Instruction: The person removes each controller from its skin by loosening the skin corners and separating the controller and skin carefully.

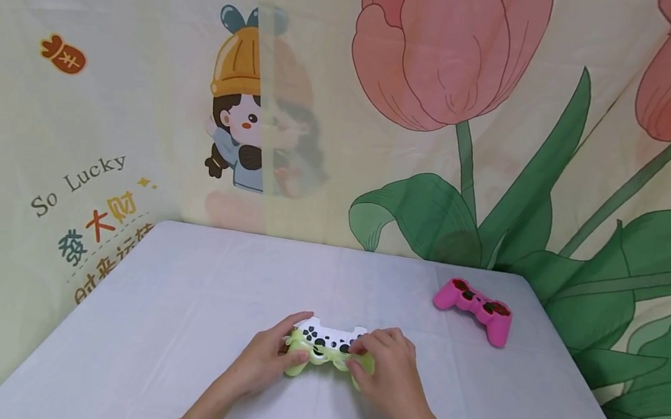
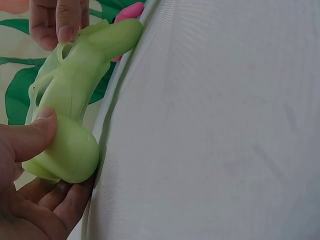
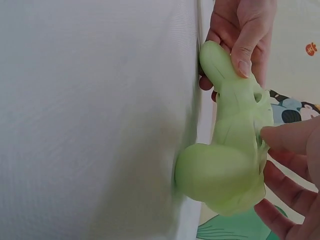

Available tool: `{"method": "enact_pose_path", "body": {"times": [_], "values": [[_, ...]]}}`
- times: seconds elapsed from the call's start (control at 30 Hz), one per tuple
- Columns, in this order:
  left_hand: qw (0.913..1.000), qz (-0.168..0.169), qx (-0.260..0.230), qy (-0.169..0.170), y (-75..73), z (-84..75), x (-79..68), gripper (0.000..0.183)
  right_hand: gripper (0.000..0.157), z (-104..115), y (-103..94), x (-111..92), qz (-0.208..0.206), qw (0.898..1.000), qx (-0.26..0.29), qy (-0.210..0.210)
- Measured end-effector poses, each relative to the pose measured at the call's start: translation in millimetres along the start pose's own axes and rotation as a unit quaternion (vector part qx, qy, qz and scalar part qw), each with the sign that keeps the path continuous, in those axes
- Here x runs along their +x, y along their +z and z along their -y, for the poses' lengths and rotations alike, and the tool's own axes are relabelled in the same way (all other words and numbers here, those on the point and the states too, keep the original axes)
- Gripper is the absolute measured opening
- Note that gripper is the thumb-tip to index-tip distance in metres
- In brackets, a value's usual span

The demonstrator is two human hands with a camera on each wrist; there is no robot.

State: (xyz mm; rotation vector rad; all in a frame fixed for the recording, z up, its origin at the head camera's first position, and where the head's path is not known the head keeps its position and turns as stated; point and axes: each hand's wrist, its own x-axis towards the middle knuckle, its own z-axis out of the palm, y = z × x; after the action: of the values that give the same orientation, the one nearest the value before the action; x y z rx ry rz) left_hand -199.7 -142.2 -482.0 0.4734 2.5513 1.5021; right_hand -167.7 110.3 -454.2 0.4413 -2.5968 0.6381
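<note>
A white game controller [image 1: 324, 335] with black buttons and sticks lies low in the middle of the head view. A soft light-green silicone cover [image 1: 298, 343] wraps its grips and near side, leaving the white upper face bare. My left hand [image 1: 267, 355] holds the left grip, thumb on the cover and fingers beneath, as the left wrist view shows. At the right half, my right hand [image 1: 390, 371] pinches the cover's edge by the right stick. In the right wrist view the green cover [image 3: 215, 170] is stretched over both grips, with openings along its edge.
A pink game controller [image 1: 473, 308] with dark buttons rests at the far right of the white-covered table [image 1: 233, 280]. Behind the table hangs a printed cloth [image 1: 299, 213] with tulips and a cartoon figure.
</note>
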Motion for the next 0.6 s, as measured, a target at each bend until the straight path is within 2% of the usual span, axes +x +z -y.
{"method": "enact_pose_path", "body": {"times": [0.17, 0.33, 0.47, 0.6], "values": [[1.0000, 0.002, -0.003, -0.001, -0.2, 0.6, -0.2, 0.070, 0.026, 0.7, 1.1, -0.7, 0.009, 1.000, 0.013, 0.002], [1.0000, 0.003, -0.007, -0.002, -0.3, 0.5, -0.6, 0.071, 0.029, -1.0, 1.5, -0.7, 0.023, 0.999, 0.023, 0.021], [0.9999, 0.004, -0.010, -0.003, -0.5, 0.6, -0.7, 0.072, 0.047, -7.7, -1.3, -3.1, 0.042, 0.996, 0.054, 0.063], [0.9999, 0.004, -0.012, 0.000, -0.8, 1.3, -1.3, 0.072, 0.074, -16.2, -2.8, -6.7, 0.096, 0.981, 0.116, 0.120]]}}
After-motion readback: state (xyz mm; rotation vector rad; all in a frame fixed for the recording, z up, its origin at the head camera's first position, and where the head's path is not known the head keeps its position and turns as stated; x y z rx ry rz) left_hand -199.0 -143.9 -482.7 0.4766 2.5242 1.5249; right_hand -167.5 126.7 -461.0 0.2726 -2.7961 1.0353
